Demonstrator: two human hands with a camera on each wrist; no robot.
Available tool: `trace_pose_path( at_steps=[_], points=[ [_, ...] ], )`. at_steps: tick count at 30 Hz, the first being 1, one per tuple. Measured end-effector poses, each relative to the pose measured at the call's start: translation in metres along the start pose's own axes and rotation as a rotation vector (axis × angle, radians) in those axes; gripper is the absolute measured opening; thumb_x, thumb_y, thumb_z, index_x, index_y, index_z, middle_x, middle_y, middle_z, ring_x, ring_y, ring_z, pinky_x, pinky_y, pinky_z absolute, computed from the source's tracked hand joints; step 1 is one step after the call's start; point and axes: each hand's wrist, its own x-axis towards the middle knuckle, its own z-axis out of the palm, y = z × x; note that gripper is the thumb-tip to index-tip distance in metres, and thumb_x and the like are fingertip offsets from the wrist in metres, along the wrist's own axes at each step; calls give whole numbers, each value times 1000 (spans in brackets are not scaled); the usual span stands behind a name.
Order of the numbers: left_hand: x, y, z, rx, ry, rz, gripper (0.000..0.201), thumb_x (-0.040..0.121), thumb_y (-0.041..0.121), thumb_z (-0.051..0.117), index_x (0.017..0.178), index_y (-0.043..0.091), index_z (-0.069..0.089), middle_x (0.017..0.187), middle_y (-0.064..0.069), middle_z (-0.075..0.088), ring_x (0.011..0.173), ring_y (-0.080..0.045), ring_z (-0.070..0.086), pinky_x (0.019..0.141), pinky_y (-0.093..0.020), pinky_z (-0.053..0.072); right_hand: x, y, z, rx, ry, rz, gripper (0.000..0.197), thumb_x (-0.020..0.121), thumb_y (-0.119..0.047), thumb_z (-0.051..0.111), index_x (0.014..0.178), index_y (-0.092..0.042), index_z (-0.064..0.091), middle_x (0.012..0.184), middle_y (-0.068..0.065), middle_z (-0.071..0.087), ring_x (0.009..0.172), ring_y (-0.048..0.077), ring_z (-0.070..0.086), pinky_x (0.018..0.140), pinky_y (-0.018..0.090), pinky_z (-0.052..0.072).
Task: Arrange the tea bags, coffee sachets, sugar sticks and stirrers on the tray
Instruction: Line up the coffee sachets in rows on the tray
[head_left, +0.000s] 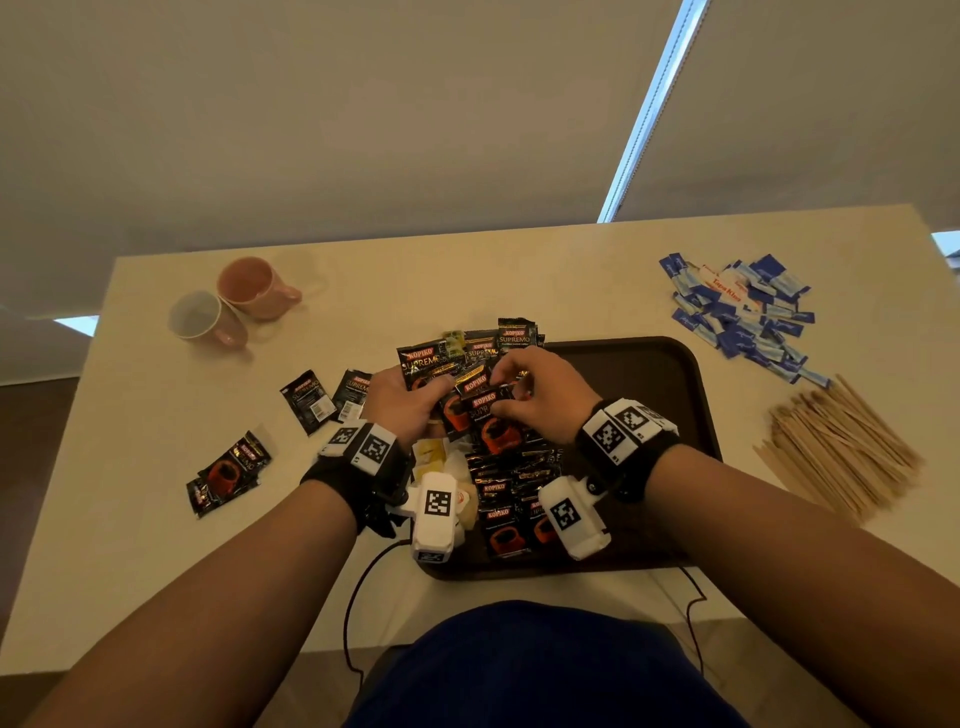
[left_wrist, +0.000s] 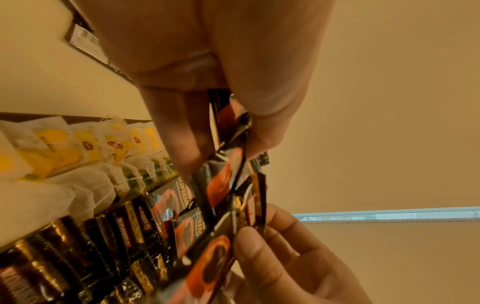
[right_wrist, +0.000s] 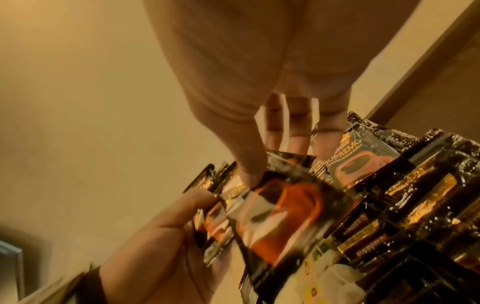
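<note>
Above the dark brown tray (head_left: 691, 395) my left hand (head_left: 410, 400) grips a fanned bunch of black coffee sachets (head_left: 447, 364). My right hand (head_left: 530, 395) pinches the front sachet (head_left: 491, 415) of that bunch between thumb and fingers; the right wrist view shows this sachet (right_wrist: 280, 207) blurred. Rows of coffee sachets (head_left: 509, 499) lie on the tray below my hands, with yellow and white tea bags (left_wrist: 85, 148) to their left. Blue sugar sticks (head_left: 748, 312) are piled on the table at the far right. Wooden stirrers (head_left: 836, 447) lie heaped to the right of the tray.
Two pink mugs (head_left: 228, 306) stand at the back left of the cream table (head_left: 156, 519). Loose coffee sachets (head_left: 311, 400) and a small stack (head_left: 228, 473) lie left of the tray. Black cables (head_left: 358, 587) hang over the near edge.
</note>
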Motion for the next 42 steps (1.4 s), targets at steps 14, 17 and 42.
trace_pose_path(
  at_steps=[14, 17, 42],
  points=[
    [10, -2, -25, 11, 53, -77, 10, 90, 10, 70, 88, 17, 64, 92, -9, 73, 79, -25, 72, 62, -41, 63, 6, 42, -33, 54, 34, 227, 23, 82, -13, 77, 103, -17, 68, 93, 7, 69, 72, 17, 69, 57, 19, 55],
    [9, -2, -23, 14, 37, -72, 10, 90, 10, 70, 90, 18, 64, 92, -8, 72, 77, -23, 72, 56, -37, 62, 0, 52, -14, -13, -35, 257, 21, 81, -14, 79, 97, -22, 68, 83, 3, 69, 67, 15, 69, 60, 22, 58],
    [4, -6, -10, 107, -154, -14, 9, 91, 16, 71, 99, 20, 68, 96, -6, 74, 78, -19, 75, 57, -37, 61, 10, 10, 3, 171, 4, 148, 17, 84, -23, 77, 96, -12, 71, 80, 0, 69, 70, 8, 63, 64, 19, 49]
  ],
)
